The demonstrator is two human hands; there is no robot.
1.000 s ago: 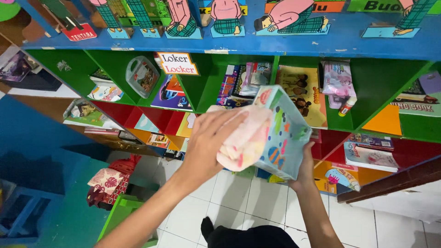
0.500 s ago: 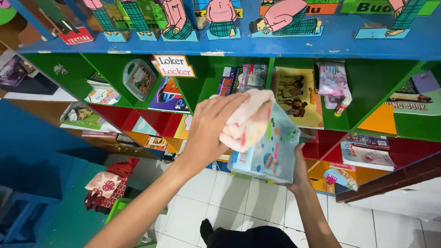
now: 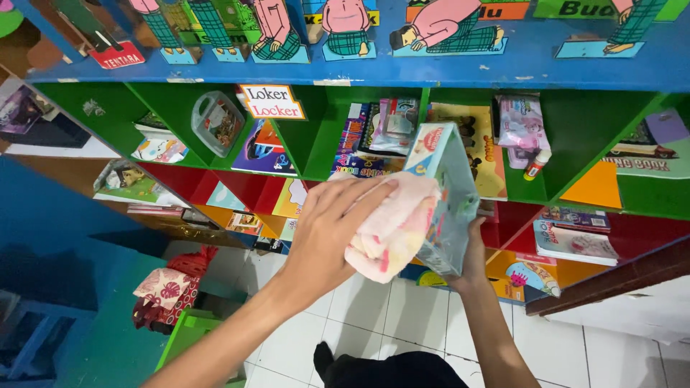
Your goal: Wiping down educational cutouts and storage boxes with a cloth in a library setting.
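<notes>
Left hand: our left hand [image 3: 334, 233] comes in from the lower left, palm down, and presses a pink cloth [image 3: 392, 230] against the box; the fingers [image 3: 359, 197] lie close together, stretched flat over the top of the cloth.
Cloth: we see it bunched and soft, pale pink with a darker patch at the bottom, touching the broad face of the box and hanging a little below the hand.
Right hand: our right hand [image 3: 472, 248] grips the box from underneath at its lower right corner; only a few fingers show at the edge, curled round it, and the rest is hidden behind the box.
Box: the light blue box [image 3: 449, 190] is held up in the air, tilted, its top end leaning toward the shelf, in front of the middle compartments.
Shelf: the shelf [image 3: 345, 72] has a blue top board with cartoon figures stuck on it, green compartments above, red and orange ones below, all filled with books and packets.
Container: a clear plastic container [image 3: 217, 123] sits tilted in a green compartment on the left, well apart from our hands.
Floor: white tiles [image 3: 388, 302] lie below us, with a red patterned bag [image 3: 167, 291] near a green crate [image 3: 188, 334] at the lower left.
</notes>
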